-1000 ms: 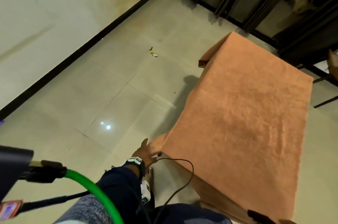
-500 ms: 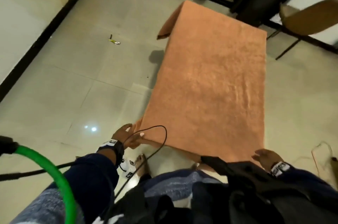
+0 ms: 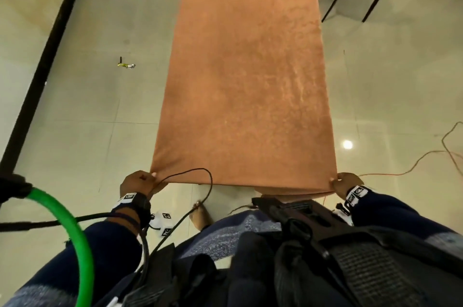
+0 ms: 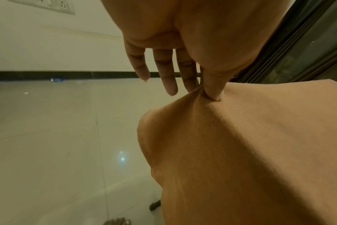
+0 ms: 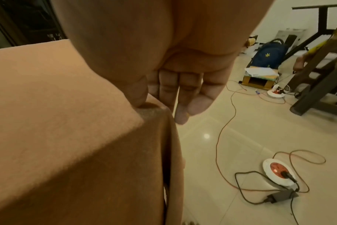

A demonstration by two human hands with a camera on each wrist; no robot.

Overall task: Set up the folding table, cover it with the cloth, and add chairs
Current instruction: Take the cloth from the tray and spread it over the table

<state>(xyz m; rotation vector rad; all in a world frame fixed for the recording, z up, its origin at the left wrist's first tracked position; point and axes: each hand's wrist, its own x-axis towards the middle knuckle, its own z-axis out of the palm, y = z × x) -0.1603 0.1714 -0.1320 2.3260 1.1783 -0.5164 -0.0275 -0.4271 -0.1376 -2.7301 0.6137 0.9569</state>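
While one cloth [image 3: 244, 86] lies spread, two hands pinch its near corners.

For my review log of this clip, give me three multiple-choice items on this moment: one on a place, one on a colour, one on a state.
1. Where is the left hand?
A. at the near left corner of the cloth
B. on the far edge
C. on the floor

2. What colour is the fuzzy cloth over the table?
A. blue
B. orange-brown
C. white

3. How does the right hand meet the cloth?
A. hangs clear of it
B. lies flat in its middle
C. grips its near right corner

Answers: 1 A, the head view shows it at that corner. 2 B, orange-brown in all views. 3 C, the right wrist view shows the thumb pressing the corner against the fingers.
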